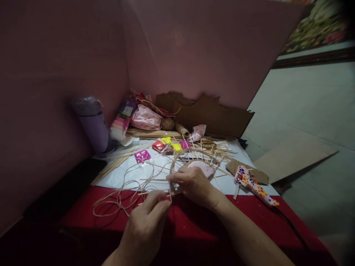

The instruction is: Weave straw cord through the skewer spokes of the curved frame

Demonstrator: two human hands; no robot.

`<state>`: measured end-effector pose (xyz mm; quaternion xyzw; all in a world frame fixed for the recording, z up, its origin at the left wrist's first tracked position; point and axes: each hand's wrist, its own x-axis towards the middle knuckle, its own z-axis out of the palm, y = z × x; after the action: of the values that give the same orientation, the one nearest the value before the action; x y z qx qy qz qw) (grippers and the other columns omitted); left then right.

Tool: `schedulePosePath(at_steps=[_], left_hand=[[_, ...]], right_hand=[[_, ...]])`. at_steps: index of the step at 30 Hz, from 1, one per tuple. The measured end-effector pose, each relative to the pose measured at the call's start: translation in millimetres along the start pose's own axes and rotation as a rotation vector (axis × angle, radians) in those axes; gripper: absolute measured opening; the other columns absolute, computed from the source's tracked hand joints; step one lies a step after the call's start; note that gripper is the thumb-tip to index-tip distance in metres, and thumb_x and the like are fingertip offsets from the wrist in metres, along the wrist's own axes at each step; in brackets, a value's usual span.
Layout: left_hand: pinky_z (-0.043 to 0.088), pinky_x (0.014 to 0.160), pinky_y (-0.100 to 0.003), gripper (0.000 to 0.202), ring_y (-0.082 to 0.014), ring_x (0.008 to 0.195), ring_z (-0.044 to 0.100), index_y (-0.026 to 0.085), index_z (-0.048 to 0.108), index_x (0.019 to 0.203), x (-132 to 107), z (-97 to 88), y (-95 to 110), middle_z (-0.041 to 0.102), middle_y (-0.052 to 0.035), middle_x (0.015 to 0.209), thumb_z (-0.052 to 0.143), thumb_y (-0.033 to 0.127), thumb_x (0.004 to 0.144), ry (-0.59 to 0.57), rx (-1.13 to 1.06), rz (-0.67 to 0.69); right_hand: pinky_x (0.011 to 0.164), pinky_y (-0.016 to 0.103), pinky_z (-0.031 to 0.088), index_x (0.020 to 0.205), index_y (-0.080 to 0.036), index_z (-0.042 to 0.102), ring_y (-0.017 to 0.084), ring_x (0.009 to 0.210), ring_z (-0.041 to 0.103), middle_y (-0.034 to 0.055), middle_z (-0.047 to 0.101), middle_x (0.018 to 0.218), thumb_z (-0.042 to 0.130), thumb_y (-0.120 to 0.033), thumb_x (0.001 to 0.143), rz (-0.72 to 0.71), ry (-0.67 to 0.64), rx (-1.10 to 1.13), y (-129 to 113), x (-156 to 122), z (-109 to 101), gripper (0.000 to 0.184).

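Observation:
A round frame of thin wooden sticks (205, 147) has brown twine woven about them and a pale disc with pink dots (202, 168) in its middle. My right hand (195, 186) is closed on the near-left side of this frame, its fingers over the sticks and covering part of the disc. Just below, my left hand (146, 221) pinches a strand of brown twine at the frame's edge. Loose loops of the twine (119, 201) lie left of the frame. Several sticks poke out leftward between the hands.
A flower-patterned glue gun (255, 184) rests on cardboard at the right, its cable trailing over the red cloth (210, 221). Small coloured packets (142, 156), twine rolls (168, 124) and bundled sticks (155, 133) lie behind. A purple bottle (95, 127) stands left.

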<state>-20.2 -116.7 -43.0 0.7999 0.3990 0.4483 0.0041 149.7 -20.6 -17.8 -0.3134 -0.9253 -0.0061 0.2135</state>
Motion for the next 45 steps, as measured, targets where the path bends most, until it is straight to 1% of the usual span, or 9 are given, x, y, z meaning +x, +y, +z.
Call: schedulePosePath(at_steps=[2, 4, 11, 15, 20, 26, 32, 39, 45], left_hand=[[0.045, 0.051, -0.019, 0.019, -0.0112, 0.057, 0.058, 0.015, 0.060, 0.092, -3.4, -8.5, -2.7, 0.059, -0.0028, 0.068, 0.046, 0.007, 0.084, 0.010, 0.148, 0.055], [0.043, 0.048, -0.020, 0.018, -0.0113, 0.050, 0.055, 0.016, 0.062, 0.092, -6.2, -17.9, -5.6, 0.058, -0.0008, 0.059, 0.048, 0.008, 0.083, 0.018, 0.279, 0.102], [0.048, 0.054, -0.021, 0.023, -0.0147, 0.062, 0.065, 0.017, 0.062, 0.097, -10.9, -48.2, -19.0, 0.068, -0.0045, 0.072, 0.041, 0.014, 0.087, 0.001, 0.507, 0.165], [0.051, 0.058, -0.021, 0.024, -0.0135, 0.060, 0.065, 0.020, 0.062, 0.101, -11.4, -62.0, -25.1, 0.069, -0.0022, 0.074, 0.042, 0.018, 0.088, -0.072, 0.392, 0.057], [0.052, 0.062, -0.020, 0.022, -0.0146, 0.071, 0.066, 0.025, 0.063, 0.103, -13.0, -71.3, -31.7, 0.070, -0.0015, 0.084, 0.048, 0.026, 0.086, -0.197, 0.059, -0.231], [0.052, 0.062, -0.022, 0.022, -0.0171, 0.075, 0.066, 0.024, 0.068, 0.098, -13.4, -66.6, -42.9, 0.070, -0.0030, 0.085, 0.054, 0.027, 0.082, -0.173, -0.302, -0.514], [0.046, 0.047, -0.019, 0.021, -0.0124, 0.055, 0.056, 0.020, 0.070, 0.091, -14.0, -54.3, -41.1, 0.064, -0.0005, 0.063, 0.052, 0.022, 0.081, -0.273, -0.424, -0.559], [0.050, 0.060, -0.021, 0.031, -0.0144, 0.067, 0.063, 0.022, 0.067, 0.106, -8.1, -41.0, -25.5, 0.071, -0.0026, 0.079, 0.051, 0.020, 0.080, -0.357, -0.397, -0.633], [0.048, 0.062, -0.022, 0.034, -0.0142, 0.067, 0.065, 0.026, 0.065, 0.107, -10.3, -26.8, -19.5, 0.072, -0.0001, 0.080, 0.046, 0.016, 0.081, -0.416, -0.126, -0.414]], right_hand=[[0.054, 0.023, 0.030, 0.095, -0.027, 0.067, 0.012, 0.058, 0.054, -0.0009, 0.065, 0.070, 0.061, -0.008, 0.067, -0.002, 0.011, -0.020, 0.2, 0.2, -1.9, 0.034], [0.053, 0.023, 0.030, 0.096, -0.026, 0.068, 0.012, 0.058, 0.054, -0.0004, 0.065, 0.069, 0.062, -0.011, 0.068, -0.011, 0.019, -0.032, 0.6, 0.3, -3.5, 0.032], [0.055, 0.021, 0.031, 0.095, -0.026, 0.069, 0.011, 0.059, 0.055, 0.0002, 0.065, 0.069, 0.059, -0.008, 0.071, -0.005, 0.080, 0.058, 2.2, -0.7, -7.7, 0.031], [0.055, 0.021, 0.032, 0.092, -0.025, 0.069, 0.011, 0.059, 0.054, 0.0003, 0.064, 0.068, 0.057, -0.009, 0.074, 0.006, 0.116, 0.094, 1.5, -1.8, -9.1, 0.027], [0.055, 0.022, 0.033, 0.094, -0.023, 0.069, 0.011, 0.059, 0.054, 0.0006, 0.064, 0.068, 0.054, -0.008, 0.076, 0.008, 0.145, 0.144, 1.2, -2.6, -9.3, 0.028], [0.056, 0.022, 0.035, 0.095, -0.022, 0.068, 0.011, 0.060, 0.055, 0.0005, 0.065, 0.069, 0.052, -0.008, 0.077, -0.006, 0.178, 0.206, 0.3, -2.4, -10.6, 0.028], [0.057, 0.022, 0.036, 0.096, -0.022, 0.069, 0.012, 0.062, 0.057, 0.0014, 0.066, 0.072, 0.052, -0.006, 0.074, 0.011, 0.165, 0.192, -1.7, -1.9, -12.6, 0.032], [0.059, 0.022, 0.039, 0.098, -0.020, 0.068, 0.013, 0.065, 0.060, 0.0037, 0.068, 0.076, 0.051, -0.008, 0.078, 0.052, 0.215, 0.223, -2.6, -1.9, -14.9, 0.029], [0.056, 0.021, 0.037, 0.097, -0.019, 0.068, 0.012, 0.060, 0.058, 0.0029, 0.067, 0.071, 0.053, -0.004, 0.074, 0.038, 0.236, 0.213, -2.9, -2.0, -12.9, 0.031]])
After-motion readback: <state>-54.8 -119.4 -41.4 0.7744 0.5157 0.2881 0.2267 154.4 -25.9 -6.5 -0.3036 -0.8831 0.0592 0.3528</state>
